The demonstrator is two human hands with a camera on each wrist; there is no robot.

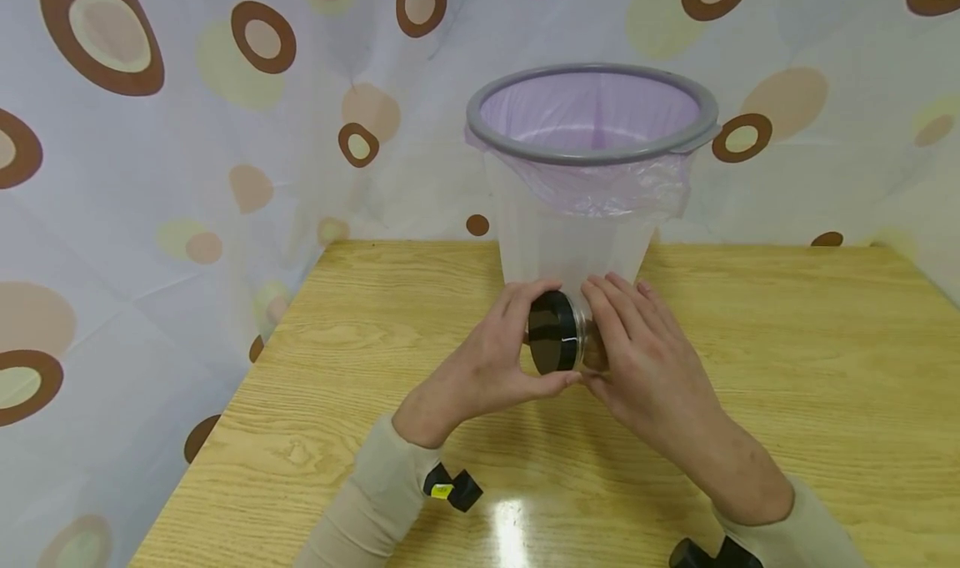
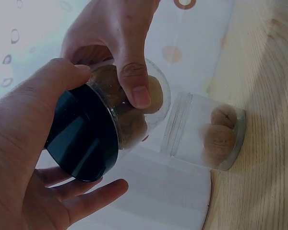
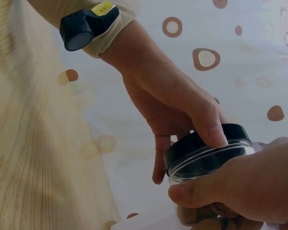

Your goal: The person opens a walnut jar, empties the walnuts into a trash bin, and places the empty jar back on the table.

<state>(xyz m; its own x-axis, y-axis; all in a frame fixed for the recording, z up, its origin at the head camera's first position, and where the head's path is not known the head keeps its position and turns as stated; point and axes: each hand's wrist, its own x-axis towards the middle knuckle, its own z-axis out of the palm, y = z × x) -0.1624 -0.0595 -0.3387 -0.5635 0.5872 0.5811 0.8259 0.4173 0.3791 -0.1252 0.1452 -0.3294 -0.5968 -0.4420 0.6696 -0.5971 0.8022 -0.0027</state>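
Note:
Tilted on its side between both hands is a clear jar (image 2: 167, 91) with brown walnuts (image 2: 132, 128) inside and a black lid (image 1: 552, 334) on its mouth. My left hand (image 1: 487, 359) grips the lid, thumb and fingers spread round its edge. From the other side my right hand (image 1: 652, 359) holds the jar's body, its thumb across the clear wall in the left wrist view. Beyond them in that view a second clear jar (image 2: 189, 120), lidless, stands on the table with walnuts (image 2: 219, 143) in it. My hands hide it in the head view.
A tall translucent bin (image 1: 577, 243) with a grey rim and a purple liner (image 1: 600, 184) stands just behind the hands. The wooden table (image 1: 810, 368) spreads to both sides, and a patterned curtain (image 1: 187, 134) hangs behind and at the left.

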